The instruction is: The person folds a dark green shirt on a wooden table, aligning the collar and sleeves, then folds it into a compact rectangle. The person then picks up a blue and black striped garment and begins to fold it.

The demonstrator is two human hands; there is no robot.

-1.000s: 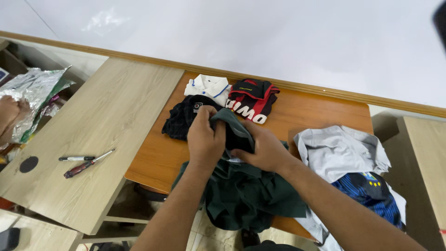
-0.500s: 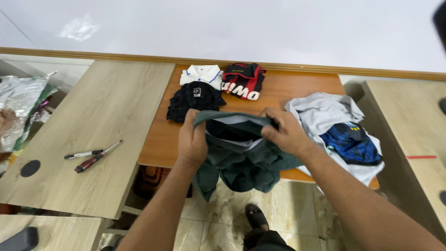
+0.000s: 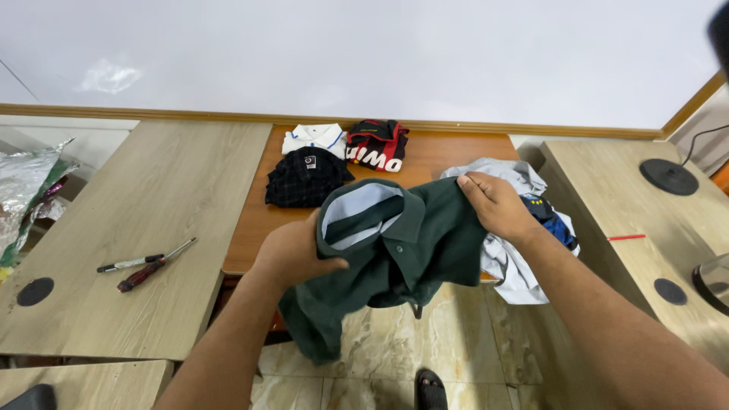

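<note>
I hold a dark green polo shirt (image 3: 410, 247) spread between both hands above the front edge of the orange-brown table (image 3: 448, 152). Its pale blue inner collar faces up. My left hand (image 3: 292, 254) grips the left shoulder, and my right hand (image 3: 497, 205) grips the right shoulder. The lower part of the shirt hangs over the tiled floor. Behind it lie three folded shirts: a black checked one (image 3: 304, 176), a white one with blue trim (image 3: 313, 137) and a red and black one (image 3: 377, 144).
A heap of unfolded clothes, grey (image 3: 505, 262) and blue (image 3: 550, 216), lies at the table's right. A pale wood desk (image 3: 152, 197) on the left carries a pen (image 3: 125, 264) and a screwdriver (image 3: 148, 269). Another desk (image 3: 645, 220) stands right. Foil wrapping (image 3: 26, 186) lies far left.
My hands have drawn apart and stretched the green shirt open, collar up. The view has shifted right, showing more of the right desk.
</note>
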